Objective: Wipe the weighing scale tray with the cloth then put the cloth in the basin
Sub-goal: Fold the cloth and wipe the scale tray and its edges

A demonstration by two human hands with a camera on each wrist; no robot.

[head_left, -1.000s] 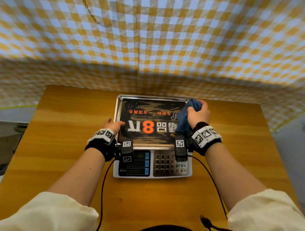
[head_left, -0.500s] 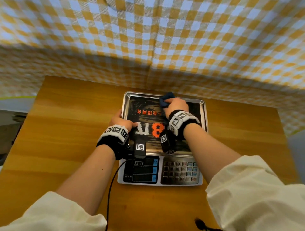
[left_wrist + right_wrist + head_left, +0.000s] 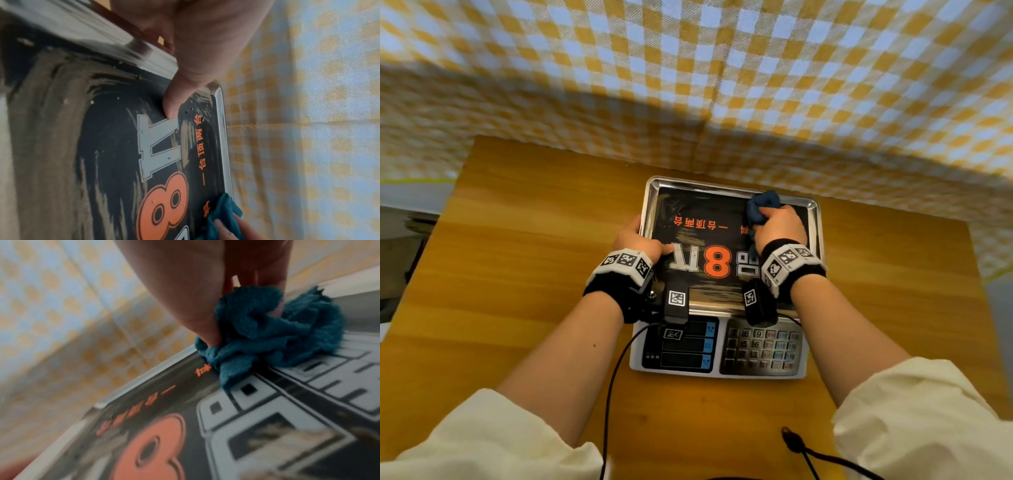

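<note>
A weighing scale sits mid-table, its steel tray [image 3: 648, 192] lined with a black printed sheet bearing an orange 8. My right hand [image 3: 777, 226] grips a bunched dark blue cloth [image 3: 762, 205] and presses it onto the tray's far right part; the right wrist view shows the cloth [image 3: 273, 331] crumpled under my fingers [image 3: 205, 327]. My left hand [image 3: 640, 240] holds the tray's left rim, thumb on the sheet; in the left wrist view the thumb [image 3: 174, 104] lies over the rim [image 3: 144, 53] and the cloth [image 3: 224, 216] shows at the bottom. No basin is in view.
The scale's display and keypad [image 3: 760, 349] face me at the near side. The wooden table [image 3: 524, 260] extends to both sides. A yellow and white checked cloth [image 3: 722, 85] hangs behind the table. A black cable [image 3: 616, 383] runs from my left wrist.
My right hand swept the cloth from the tray's far right to its far middle, and now it is back at the far right. My left hand has stayed on the left rim.
</note>
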